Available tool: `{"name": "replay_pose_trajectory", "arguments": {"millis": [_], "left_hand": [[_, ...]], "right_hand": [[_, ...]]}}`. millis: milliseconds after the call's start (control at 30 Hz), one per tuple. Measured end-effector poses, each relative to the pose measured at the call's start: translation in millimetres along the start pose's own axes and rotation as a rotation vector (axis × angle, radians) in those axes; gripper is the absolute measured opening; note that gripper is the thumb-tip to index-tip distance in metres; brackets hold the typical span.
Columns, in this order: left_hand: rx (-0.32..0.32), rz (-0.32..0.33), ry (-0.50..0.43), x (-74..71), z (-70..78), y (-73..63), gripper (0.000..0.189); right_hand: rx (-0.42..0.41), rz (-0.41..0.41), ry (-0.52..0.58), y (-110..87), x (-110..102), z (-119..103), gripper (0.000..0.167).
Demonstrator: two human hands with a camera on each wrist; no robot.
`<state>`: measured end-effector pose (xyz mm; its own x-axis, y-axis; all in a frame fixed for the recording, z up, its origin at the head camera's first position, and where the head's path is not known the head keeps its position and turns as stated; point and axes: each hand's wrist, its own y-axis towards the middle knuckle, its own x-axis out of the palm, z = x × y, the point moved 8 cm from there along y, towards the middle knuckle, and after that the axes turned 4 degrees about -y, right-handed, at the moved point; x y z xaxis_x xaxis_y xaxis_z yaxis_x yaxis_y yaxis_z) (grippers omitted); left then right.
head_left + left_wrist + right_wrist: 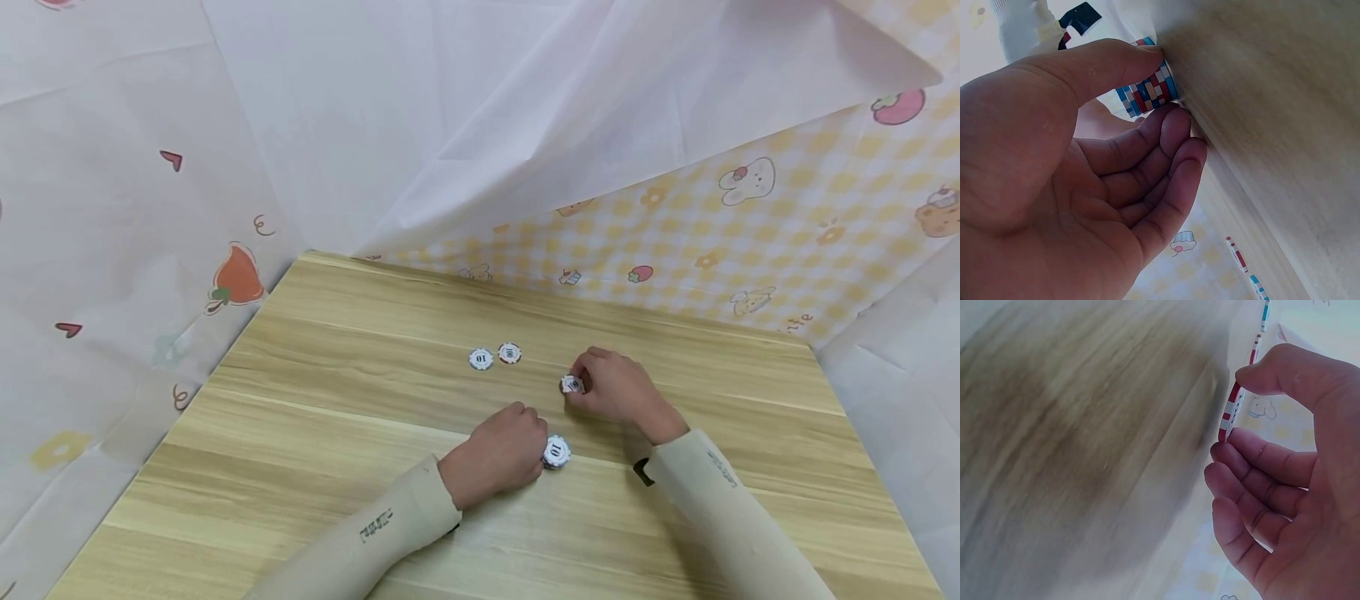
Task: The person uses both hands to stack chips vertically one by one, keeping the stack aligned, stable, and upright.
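Observation:
My left hand (498, 454) holds a short stack of poker chips (557, 453) on the table, its top chip marked 10. In the left wrist view, thumb and fingertips curl around the stack's red, blue and white edges (1151, 92). Farther back and to the right, my right hand (618, 387) pinches a red and white poker chip (572, 384) between thumb and forefinger. The right wrist view shows this chip (1230, 415) edge-on, close to the table surface, while the other fingers curl loosely below it.
Beyond the hands, two poker chips lie side by side on the wooden table (337, 350): a blue-edged one (482, 359) marked 10 and a red-edged one (509, 353) marked 100. A yellow checked cloth (675, 242) and white sheets (450, 100) hang around the table's edges.

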<state>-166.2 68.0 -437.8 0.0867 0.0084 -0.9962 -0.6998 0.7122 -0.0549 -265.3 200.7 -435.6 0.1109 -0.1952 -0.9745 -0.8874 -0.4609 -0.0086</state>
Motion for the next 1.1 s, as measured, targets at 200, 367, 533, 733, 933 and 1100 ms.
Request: {"name": "replay_pose_trajectory", "arguments": {"millis": [200, 367, 533, 733, 933, 1100], "left_hand": [[-0.002, 0.007, -0.008, -1.0, -0.2, -0.6, 0.013], [0.006, 0.013, -0.001, -1.4, 0.3, -0.8, 0.013], [0.013, 0.021, 0.010, -2.3, 0.9, -1.3, 0.014], [0.021, 0.021, 0.027, -1.2, 1.0, -1.0, 0.015], [0.021, 0.017, 0.018, -1.3, 0.8, -0.5, 0.015], [0.015, 0.018, 0.004, -1.8, 0.1, -0.5, 0.015]], "right_hand": [[-0.020, 0.016, -0.015, -5.6, -3.0, -6.4, 0.026], [-0.027, 0.013, -0.015, -9.7, -2.8, -10.2, 0.028], [-0.034, 0.007, -0.014, -13.5, -2.1, -12.1, 0.027], [-0.036, -0.004, -0.019, -17.4, -1.1, -14.4, 0.028], [-0.049, 0.005, -0.026, -21.6, -3.5, -18.0, 0.028], [-0.052, 0.013, -0.027, -23.8, -4.2, -18.7, 0.027]]}}
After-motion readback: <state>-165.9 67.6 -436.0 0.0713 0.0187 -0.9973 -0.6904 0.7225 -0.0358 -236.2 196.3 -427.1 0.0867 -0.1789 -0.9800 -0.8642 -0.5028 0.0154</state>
